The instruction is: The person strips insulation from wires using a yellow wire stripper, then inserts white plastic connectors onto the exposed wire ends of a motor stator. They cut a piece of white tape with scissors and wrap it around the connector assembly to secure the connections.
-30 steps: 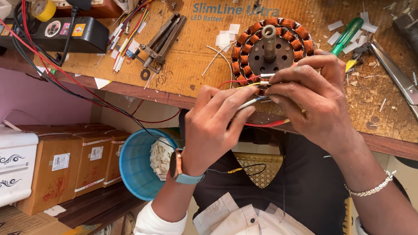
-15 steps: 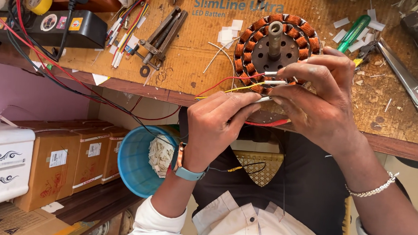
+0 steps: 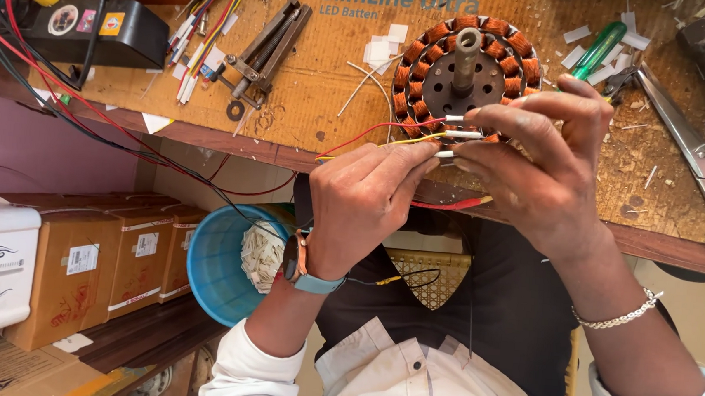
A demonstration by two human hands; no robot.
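Motor coil ring point(image 3: 469, 70) lies flat on workbench point(image 3: 328, 80), near its front edge, copper windings around centre shaft. Thin wires point(image 3: 423, 138), red and yellow with white sleeves, run from ring's near side. Left hand point(image 3: 369, 199) pinches wires. Right hand point(image 3: 549, 166) pinches sleeve ends. Scissors point(image 3: 694, 156) lie right; blue bucket point(image 3: 228, 260) below bench.
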